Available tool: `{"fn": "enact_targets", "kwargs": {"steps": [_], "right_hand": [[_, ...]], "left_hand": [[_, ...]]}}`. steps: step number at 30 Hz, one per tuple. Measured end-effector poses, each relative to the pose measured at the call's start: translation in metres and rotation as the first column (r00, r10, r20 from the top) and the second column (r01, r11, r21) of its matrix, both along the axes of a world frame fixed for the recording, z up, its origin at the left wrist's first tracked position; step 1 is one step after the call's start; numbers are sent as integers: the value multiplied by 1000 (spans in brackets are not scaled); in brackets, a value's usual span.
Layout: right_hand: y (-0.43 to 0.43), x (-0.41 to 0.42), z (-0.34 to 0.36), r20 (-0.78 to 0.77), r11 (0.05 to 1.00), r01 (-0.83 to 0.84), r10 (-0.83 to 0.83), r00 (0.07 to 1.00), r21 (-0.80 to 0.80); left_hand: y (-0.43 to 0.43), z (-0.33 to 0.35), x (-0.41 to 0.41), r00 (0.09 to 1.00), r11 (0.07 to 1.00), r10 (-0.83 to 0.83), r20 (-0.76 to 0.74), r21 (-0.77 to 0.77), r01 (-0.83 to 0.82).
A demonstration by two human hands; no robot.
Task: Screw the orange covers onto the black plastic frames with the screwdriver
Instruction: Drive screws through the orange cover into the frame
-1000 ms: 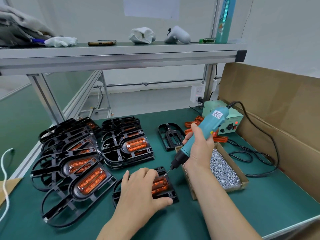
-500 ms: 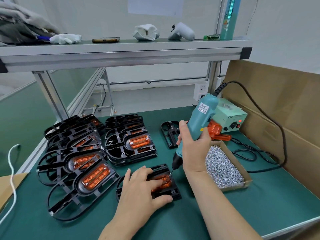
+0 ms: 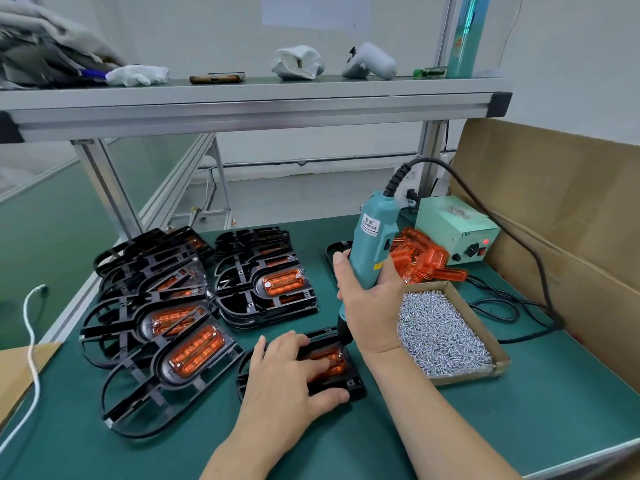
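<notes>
The green counter [image 3: 485,427] carries stacks of finished frames [image 3: 266,289] at its far left, and nearer the person the black frame [image 3: 351,388] being worked, lying flat with its long axis roughly left to right; the left grip [image 3: 287,375] lies spread over it, fingers straight, pressing down the orange cover [image 3: 334,358]; the right grip [image 3: 367,306] is wrapped round the teal screwdriver [image 3: 372,244], which stands nearly upright above the cover's right end; its bit [image 3: 343,346] meets the cover just right of the left fingertips; the drive, by this reading, must go straight down the tool's axis, and the right grip is the one placed for it; whether a screw sits under the bit cannot be told.
</notes>
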State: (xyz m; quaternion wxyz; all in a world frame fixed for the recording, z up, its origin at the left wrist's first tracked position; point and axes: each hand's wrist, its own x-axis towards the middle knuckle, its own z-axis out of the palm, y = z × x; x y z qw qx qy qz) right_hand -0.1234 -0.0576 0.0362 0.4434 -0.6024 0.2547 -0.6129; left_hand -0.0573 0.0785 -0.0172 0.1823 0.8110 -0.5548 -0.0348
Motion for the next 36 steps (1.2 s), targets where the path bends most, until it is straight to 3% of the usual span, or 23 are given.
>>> {"fn": "enact_targets", "kwargs": {"steps": [11, 29, 32, 36], "right_hand": [[4, 11, -5, -202, 963, -227, 196, 960, -142], [10, 12, -7, -258, 958, -255, 215, 942, -134], [11, 5, -3, -204, 958, -275, 253, 946, -83], [3, -8, 14, 22, 963, -270, 269, 963, 23]], "left_hand": [[0, 0, 0, 1000, 1000, 8, 17, 22, -8], [-1, 7, -2, 997, 997, 12, 81, 74, -18], [-1, 7, -2, 998, 998, 15, 63, 66, -19], [-1, 5, -2, 999, 998, 21, 34, 50, -23]]}}
